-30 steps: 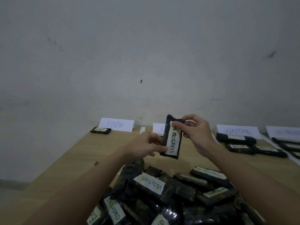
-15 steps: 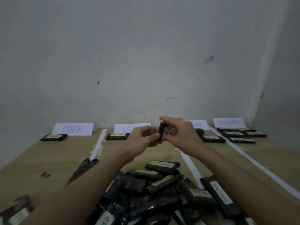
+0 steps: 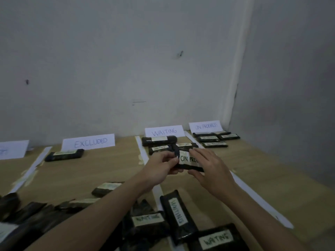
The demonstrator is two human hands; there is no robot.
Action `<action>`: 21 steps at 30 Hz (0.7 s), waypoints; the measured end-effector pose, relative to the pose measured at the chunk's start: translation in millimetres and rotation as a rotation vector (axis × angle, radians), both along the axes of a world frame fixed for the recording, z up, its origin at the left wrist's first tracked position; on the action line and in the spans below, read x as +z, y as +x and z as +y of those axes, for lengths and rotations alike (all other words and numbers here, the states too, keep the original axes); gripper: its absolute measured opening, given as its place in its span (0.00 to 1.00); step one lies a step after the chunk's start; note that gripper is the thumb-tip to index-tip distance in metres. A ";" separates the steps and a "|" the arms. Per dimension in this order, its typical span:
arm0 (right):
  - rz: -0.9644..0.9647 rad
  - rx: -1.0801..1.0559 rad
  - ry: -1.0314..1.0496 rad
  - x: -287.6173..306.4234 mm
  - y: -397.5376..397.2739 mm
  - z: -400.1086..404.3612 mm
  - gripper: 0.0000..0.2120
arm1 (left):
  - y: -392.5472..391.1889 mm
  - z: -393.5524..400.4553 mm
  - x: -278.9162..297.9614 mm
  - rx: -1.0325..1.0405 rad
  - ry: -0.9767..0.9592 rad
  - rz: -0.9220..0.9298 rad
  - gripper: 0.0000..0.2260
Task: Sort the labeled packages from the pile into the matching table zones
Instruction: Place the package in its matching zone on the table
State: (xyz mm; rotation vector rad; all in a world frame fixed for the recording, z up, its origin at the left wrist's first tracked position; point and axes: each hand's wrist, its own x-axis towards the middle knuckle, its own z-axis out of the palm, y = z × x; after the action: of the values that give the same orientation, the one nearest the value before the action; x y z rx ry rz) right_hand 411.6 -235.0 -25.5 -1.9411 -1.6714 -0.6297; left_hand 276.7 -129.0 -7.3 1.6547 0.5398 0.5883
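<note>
A black package with a white ON PROGRESS label (image 3: 186,160) is held flat in the air between both hands, above the WAITING zone. My left hand (image 3: 161,169) pinches its left end. My right hand (image 3: 210,171) grips its right end, fingers over the top and thumb under. The pile of black labeled packages (image 3: 148,221) lies near me at the bottom, several reading WAITING. The ON PROGRESS sign (image 3: 205,126) stands at the far right with several packages (image 3: 214,139) in front of it.
The WAITING sign (image 3: 164,131) has three packages (image 3: 159,140) before it. The EXCLUDED sign (image 3: 88,142) has one package (image 3: 64,155). White tape strips (image 3: 253,194) divide the wooden table (image 3: 272,165) into zones. Walls close the back and right.
The view has swung right and the right-hand zones have come closer. The package, held upright a second ago, now lies flat with its label up, carried forward and right.
</note>
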 end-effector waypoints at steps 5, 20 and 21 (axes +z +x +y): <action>0.038 -0.106 -0.108 -11.7 57.4 -13.7 0.28 | 63.3 -8.2 -14.3 -0.035 0.179 0.219 0.09; 0.106 -0.390 -0.442 -32.4 287.8 33.4 0.30 | 202.9 0.1 -82.0 -0.298 1.096 0.383 0.21; 0.125 -0.396 -0.460 -35.8 299.8 37.1 0.30 | 205.4 1.0 -86.4 -0.302 1.099 0.373 0.21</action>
State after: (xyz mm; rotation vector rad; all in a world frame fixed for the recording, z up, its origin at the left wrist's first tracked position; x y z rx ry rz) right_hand 711.4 -197.9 -61.3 -2.6165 -1.4527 -0.2584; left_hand 482.2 -128.1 -93.7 2.8621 0.1918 0.3460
